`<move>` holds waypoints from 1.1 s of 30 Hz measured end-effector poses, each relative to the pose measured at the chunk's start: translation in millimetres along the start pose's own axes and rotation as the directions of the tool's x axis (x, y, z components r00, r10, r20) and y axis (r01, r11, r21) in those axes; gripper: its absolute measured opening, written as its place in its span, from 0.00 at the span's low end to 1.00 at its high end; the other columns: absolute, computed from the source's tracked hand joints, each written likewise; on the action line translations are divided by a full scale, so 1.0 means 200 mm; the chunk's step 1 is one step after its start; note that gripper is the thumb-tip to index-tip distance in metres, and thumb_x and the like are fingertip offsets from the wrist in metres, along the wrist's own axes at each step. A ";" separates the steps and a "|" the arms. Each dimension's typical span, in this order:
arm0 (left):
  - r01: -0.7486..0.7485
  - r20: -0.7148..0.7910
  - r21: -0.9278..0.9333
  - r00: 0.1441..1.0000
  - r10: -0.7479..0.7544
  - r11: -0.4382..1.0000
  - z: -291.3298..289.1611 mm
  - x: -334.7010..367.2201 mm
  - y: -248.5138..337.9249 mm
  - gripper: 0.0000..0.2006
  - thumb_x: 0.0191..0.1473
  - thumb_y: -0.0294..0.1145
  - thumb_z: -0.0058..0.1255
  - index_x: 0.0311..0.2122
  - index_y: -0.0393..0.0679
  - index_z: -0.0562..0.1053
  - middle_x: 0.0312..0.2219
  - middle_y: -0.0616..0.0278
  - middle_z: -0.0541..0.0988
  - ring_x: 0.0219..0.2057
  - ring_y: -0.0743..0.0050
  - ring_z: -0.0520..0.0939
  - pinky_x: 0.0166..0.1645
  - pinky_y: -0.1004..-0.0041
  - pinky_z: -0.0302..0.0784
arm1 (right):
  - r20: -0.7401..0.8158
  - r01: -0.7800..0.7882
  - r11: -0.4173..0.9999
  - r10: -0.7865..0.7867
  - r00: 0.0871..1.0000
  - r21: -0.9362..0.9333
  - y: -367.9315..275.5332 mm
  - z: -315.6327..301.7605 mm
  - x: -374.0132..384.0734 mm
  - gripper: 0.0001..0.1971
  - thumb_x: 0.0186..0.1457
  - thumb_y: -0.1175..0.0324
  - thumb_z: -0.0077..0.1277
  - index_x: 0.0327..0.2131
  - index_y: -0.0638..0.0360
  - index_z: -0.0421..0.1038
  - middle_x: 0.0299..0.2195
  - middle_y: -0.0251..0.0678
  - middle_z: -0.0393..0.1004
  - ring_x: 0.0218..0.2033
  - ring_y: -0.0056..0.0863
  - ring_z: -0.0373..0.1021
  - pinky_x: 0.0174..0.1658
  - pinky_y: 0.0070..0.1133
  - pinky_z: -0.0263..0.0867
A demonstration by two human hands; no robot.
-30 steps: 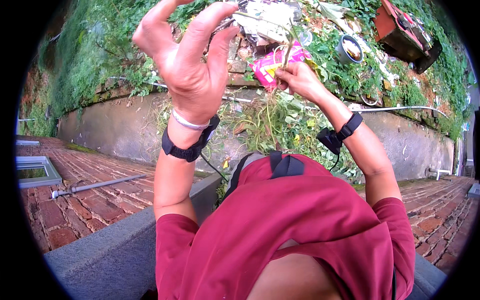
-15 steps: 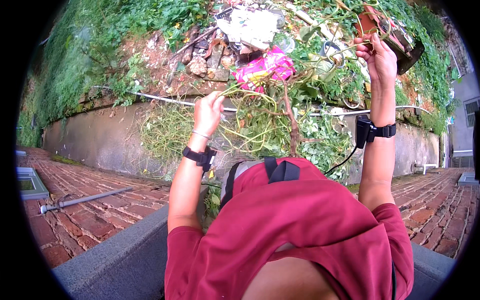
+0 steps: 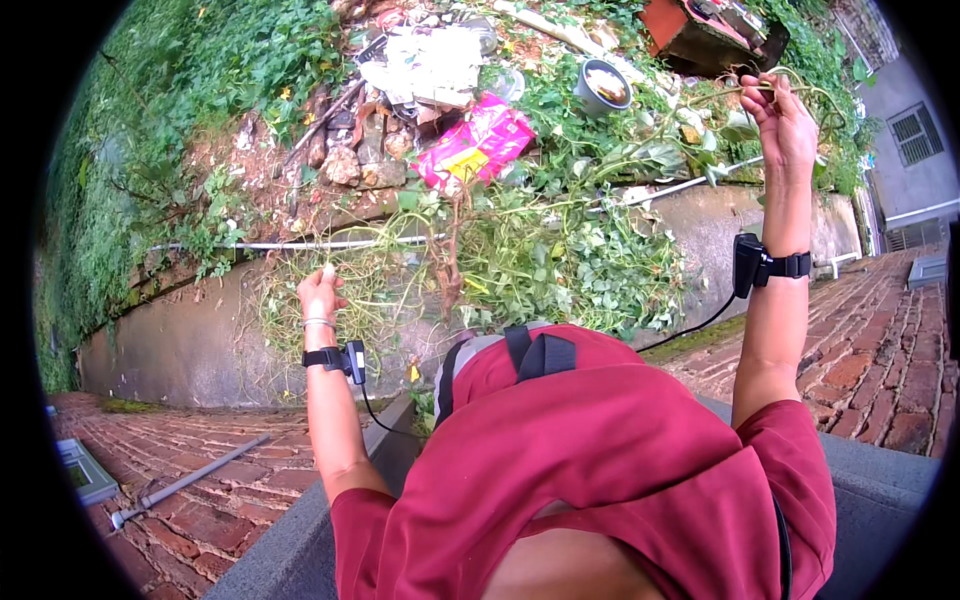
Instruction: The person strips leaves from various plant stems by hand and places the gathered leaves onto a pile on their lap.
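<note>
Holding a long, thin, pale-green leafy vine out at the far right, with the right hand. Grasping its stem between bent fingers and thumb, with loose ends curling past to the right. Reaching to the left with the left hand, fingers drawn together at the tips among thin stems; cannot tell whether clasping one of these.

From the right hand, sloping back along the vine to the middle, into a broad, leafy green tangle of cut-looking stems. Left of that tangle, pointing toward the near side, a rough, brown, woody stalk. Around the left hand, a paler, loose mat of yellow-green stems, lying over a grey concrete strip.

Just beyond the woody stalk, a shiny pink plastic packet with a yellow patch. Farther off, a crumpled white heap of litter; to its right, a round dark-grey bucket with pale contents; at the far right, a rust-red, boxy object. Crossing behind the tangle, a thin white pipe.

On the wrists, black straps with small black boxes; on the left one also, a thin, pale bracelet. On the near side, a maroon short-sleeved shirt, between red brick walls to left and right.
</note>
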State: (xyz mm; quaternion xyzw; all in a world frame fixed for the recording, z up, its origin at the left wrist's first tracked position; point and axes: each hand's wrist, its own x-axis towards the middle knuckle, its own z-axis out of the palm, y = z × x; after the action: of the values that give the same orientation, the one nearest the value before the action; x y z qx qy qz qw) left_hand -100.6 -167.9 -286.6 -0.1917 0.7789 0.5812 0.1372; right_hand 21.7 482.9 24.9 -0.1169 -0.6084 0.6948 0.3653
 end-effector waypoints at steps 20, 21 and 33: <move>-0.492 0.323 -0.660 0.496 0.806 0.567 0.91 -0.92 1.23 0.31 0.55 0.40 0.59 0.58 0.31 0.64 0.43 0.58 0.75 0.40 0.75 0.77 0.44 0.76 0.76 | 0.643 0.427 0.830 -0.112 0.758 -0.359 0.26 0.85 -0.80 0.05 0.49 0.76 0.58 0.32 0.66 0.76 0.25 0.47 0.74 0.24 0.36 0.75 0.28 0.27 0.68; -0.347 0.438 -0.641 0.567 0.698 0.685 0.87 -0.94 1.24 0.30 0.55 0.37 0.60 0.57 0.31 0.64 0.41 0.60 0.74 0.39 0.78 0.76 0.42 0.77 0.76 | 0.750 0.589 0.740 -0.178 0.637 -0.325 0.28 0.87 -0.85 0.04 0.48 0.76 0.58 0.29 0.66 0.75 0.25 0.48 0.74 0.27 0.44 0.73 0.29 0.31 0.67; -0.715 0.213 0.033 0.688 0.694 0.699 0.77 -0.80 1.01 0.09 0.52 0.23 0.53 0.40 0.41 0.78 0.47 0.58 0.71 0.44 0.75 0.75 0.47 0.75 0.73 | 0.607 0.126 0.852 0.251 0.754 -0.509 0.46 0.63 -0.79 0.07 0.51 0.69 0.58 0.29 0.64 0.77 0.20 0.42 0.75 0.20 0.33 0.71 0.27 0.28 0.65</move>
State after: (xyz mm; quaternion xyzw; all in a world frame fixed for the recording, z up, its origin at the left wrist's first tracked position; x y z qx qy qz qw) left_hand -52.4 52.9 -89.0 0.1848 0.8080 0.5593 -0.0143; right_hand 23.8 284.9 -76.4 0.0177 -0.8567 0.5121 0.0597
